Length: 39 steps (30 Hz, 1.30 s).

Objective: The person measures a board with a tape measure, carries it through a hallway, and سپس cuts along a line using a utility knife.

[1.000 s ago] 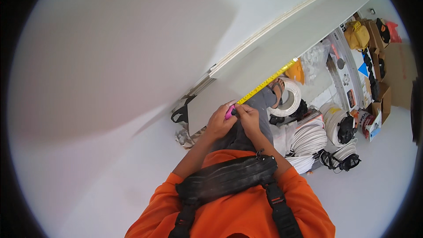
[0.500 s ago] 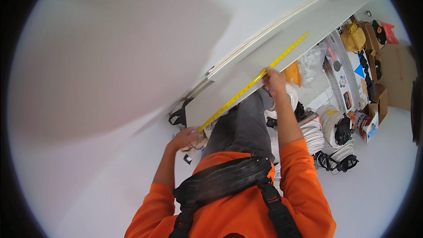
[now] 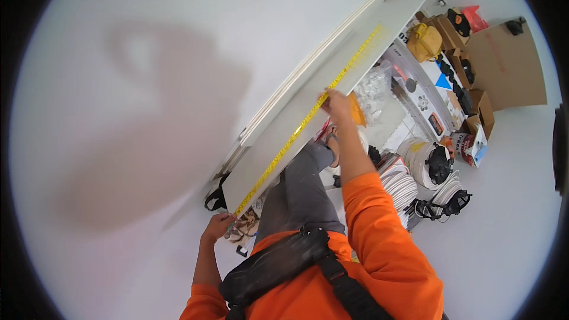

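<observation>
A yellow tape measure (image 3: 299, 127) stretches diagonally over a long pale board (image 3: 405, 0). At the board's lower-left end, my left hand (image 3: 221, 225) is closed around that end of the tape measure; its case is mostly hidden by the fingers. My right hand (image 3: 335, 104) pinches the blade farther along, near the board's middle. My legs in grey trousers (image 3: 296, 195) are below the board.
Along the board's right lie crumpled plastic (image 3: 373, 98), long packaged pieces (image 3: 418, 95), a yellow bag (image 3: 424, 41), cardboard boxes (image 3: 480, 109) and cable coils (image 3: 394, 186). A large cardboard sheet (image 3: 504, 71) is at the far right. A white wall (image 3: 77, 83) fills the left.
My hands, earlier together at the pink case, have spread apart, left toward the lower left, right up the board. The blade now spans the board's length. The view has shifted.
</observation>
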Each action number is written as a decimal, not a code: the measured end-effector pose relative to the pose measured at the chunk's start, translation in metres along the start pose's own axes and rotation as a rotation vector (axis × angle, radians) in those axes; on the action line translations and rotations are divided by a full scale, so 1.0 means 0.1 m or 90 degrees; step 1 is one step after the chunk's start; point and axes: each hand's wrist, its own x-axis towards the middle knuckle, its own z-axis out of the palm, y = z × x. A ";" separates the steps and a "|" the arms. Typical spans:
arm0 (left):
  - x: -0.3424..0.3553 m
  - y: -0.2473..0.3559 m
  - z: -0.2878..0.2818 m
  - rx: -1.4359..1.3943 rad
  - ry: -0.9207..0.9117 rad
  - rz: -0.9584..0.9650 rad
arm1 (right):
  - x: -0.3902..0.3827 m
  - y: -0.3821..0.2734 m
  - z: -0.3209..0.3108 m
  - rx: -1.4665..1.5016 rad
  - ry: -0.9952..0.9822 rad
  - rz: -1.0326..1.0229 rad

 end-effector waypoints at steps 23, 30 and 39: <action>1.28 3.24 1.01 0.018 0.080 0.175 | -2.23 1.09 -0.46 -0.214 -0.070 -0.047; 1.43 3.63 1.14 0.197 0.251 0.240 | -2.23 0.97 -0.45 -0.205 -0.074 -0.056; 1.44 3.75 1.34 0.213 0.349 0.231 | -2.25 0.93 -0.50 -0.187 -0.053 -0.018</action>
